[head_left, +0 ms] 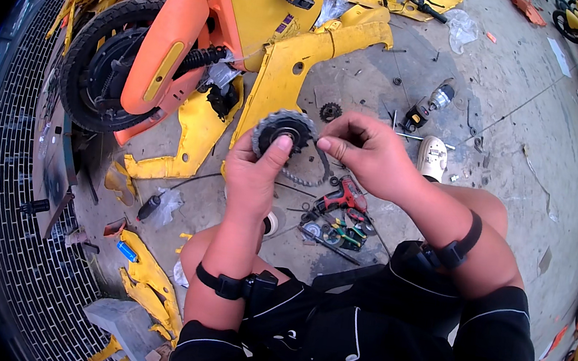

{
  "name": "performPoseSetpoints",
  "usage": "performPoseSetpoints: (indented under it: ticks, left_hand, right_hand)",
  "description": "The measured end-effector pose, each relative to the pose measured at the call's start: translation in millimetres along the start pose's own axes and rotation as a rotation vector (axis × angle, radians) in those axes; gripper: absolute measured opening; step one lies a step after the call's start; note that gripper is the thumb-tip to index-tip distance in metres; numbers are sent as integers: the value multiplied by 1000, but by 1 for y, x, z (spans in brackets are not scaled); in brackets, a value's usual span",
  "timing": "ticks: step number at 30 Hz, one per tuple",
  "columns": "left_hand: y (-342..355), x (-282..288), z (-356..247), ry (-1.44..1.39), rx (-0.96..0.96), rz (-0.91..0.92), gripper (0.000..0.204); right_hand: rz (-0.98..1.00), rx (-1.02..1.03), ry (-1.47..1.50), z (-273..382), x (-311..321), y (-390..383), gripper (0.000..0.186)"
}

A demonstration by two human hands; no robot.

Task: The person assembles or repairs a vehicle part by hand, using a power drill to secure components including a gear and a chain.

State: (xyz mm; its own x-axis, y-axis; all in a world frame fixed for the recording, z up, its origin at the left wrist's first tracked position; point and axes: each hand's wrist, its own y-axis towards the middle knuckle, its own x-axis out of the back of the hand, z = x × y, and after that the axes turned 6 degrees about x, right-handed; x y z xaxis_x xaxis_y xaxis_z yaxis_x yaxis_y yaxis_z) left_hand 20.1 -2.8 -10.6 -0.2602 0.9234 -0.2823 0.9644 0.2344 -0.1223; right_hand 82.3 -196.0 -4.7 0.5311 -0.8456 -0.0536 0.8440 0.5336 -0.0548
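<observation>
My left hand is wrapped round a dark toothed sprocket, its thumb pressed on the hub. A grey chain lies over the teeth, and a slack loop of it hangs below the wheel. At the sprocket's right side my right hand is closed in a pinch on the chain, though the exact spot between the fingertips is hidden. A smaller dark sprocket lies on the floor just beyond my hands. Below them lie a red-and-black power tool and several hand tools.
An orange-and-yellow scooter stands at the far left, with yellow body panels around it. A second power tool lies beyond my right hand, near my shoe. A grey block sits at the lower left. More scooters line the right edge.
</observation>
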Motion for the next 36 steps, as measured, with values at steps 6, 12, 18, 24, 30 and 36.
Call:
performPoseSetpoints:
  ticks: [6, 12, 18, 24, 30, 36]
  left_hand:
    - [2, 3, -3, 122, 18, 41, 23]
    - [1, 2, 1, 92, 58, 48, 21]
    - [3, 4, 3, -65, 22, 91, 27]
    - [4, 7, 2, -6, 39, 90, 26]
    - [0, 6, -3, 218, 100, 85, 24]
    - [-1, 6, -2, 269, 103, 114, 20]
  right_hand:
    - [-105, 238, -64, -2, -7, 1, 25]
    - [0, 217, -373, 17, 7, 6, 24]
    - [122, 167, -405, 0, 4, 3, 23]
    - [325, 109, -625, -7, -1, -1, 30]
    - [308, 112, -768, 2, 12, 3, 45]
    - [201, 196, -372, 16, 19, 12, 45]
